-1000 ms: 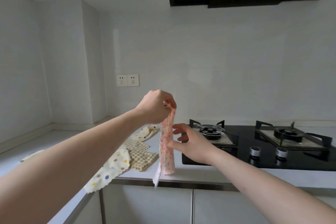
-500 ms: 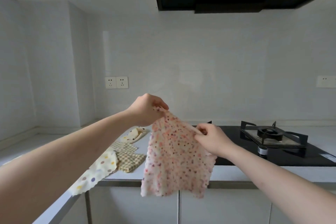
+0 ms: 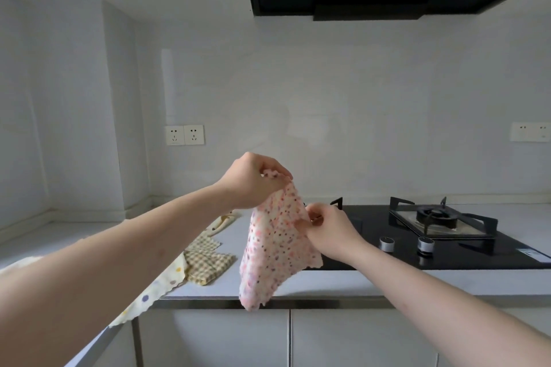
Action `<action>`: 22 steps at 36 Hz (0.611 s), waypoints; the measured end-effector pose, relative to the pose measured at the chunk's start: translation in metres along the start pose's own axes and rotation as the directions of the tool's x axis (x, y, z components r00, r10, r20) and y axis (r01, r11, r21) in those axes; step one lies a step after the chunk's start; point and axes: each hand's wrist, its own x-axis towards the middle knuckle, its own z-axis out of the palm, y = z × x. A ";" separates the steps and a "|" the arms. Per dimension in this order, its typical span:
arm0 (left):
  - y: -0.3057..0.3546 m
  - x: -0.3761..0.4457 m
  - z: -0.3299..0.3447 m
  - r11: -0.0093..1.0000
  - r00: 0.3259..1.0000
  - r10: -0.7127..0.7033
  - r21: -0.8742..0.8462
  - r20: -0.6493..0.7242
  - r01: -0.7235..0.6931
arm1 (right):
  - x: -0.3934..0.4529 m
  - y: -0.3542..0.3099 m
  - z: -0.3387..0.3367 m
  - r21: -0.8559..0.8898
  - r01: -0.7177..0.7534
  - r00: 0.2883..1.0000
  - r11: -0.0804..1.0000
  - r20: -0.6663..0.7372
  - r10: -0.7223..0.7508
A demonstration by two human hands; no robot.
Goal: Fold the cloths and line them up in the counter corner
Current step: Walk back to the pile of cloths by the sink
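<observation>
We hold the pink dotted cloth (image 3: 275,250) in the air above the surface's front edge, left hand (image 3: 253,180) pinching its top corner, right hand (image 3: 326,232) pinching its side edge. We should match corners squarely before laying it down to crease.

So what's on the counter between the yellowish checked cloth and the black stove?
The head view shows only bare grey counter between the yellowish checked cloth and the black glass stove. The pink dotted cloth, held up by both hands, hangs before that stretch.
</observation>
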 end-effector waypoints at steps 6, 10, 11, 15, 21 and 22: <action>-0.011 0.004 -0.009 0.998 0.999 -0.012 0.057 -0.042 0.014 | 0.006 0.001 -0.006 0.019 -0.056 0.998 0.998 -0.013 0.056; -0.028 0.000 -0.012 0.996 0.999 -0.034 0.085 -0.041 0.038 | 0.009 0.008 -0.015 0.031 -0.080 0.996 0.996 -0.028 0.081; -0.032 -0.001 -0.011 0.994 0.999 -0.034 0.100 -0.040 0.038 | 0.008 0.009 -0.018 0.034 -0.075 0.997 0.997 -0.023 0.076; -0.047 -0.003 -0.007 0.988 0.998 -0.045 0.148 -0.037 0.050 | 0.010 0.015 -0.021 -0.031 -0.040 0.999 0.999 -0.016 0.039; -0.063 0.004 0.001 0.983 0.994 -0.101 0.151 -0.045 0.107 | 0.023 0.034 -0.013 -0.073 -0.051 0.998 0.996 -0.044 0.047; -0.064 0.005 0.003 0.982 0.993 -0.112 0.146 -0.044 0.117 | 0.027 0.036 -0.011 -0.065 -0.060 0.997 0.996 -0.052 0.056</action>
